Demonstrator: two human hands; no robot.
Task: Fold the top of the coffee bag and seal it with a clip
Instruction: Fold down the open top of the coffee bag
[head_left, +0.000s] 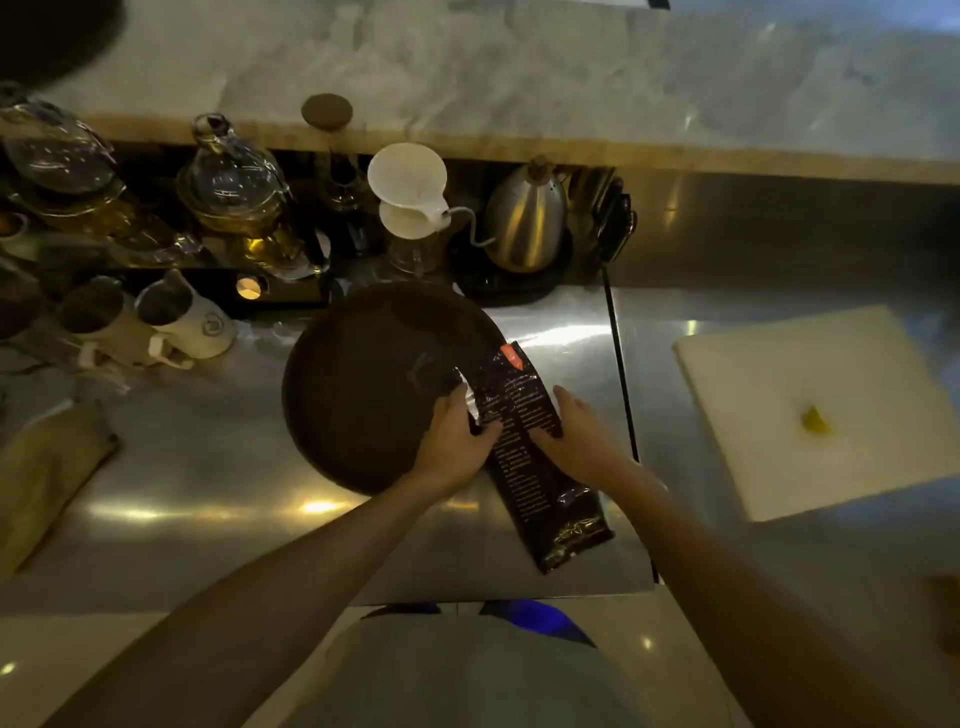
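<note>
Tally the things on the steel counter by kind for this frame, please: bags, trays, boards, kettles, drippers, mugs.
Coffee bag: 1, held by left hand and right hand
Round tray: 1
White board: 1
Kettle: 1
Dripper: 1
Mugs: 2
Total: 7

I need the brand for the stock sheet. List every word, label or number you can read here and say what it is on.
Nothing can be quoted.
Coffee bag: rows of pale print run down its dark face, too small and blurred to read.
Orange tag at the bag's far end: a pale mark, unreadable.
Cream mug: a spiral emblem only, no letters.
</note>
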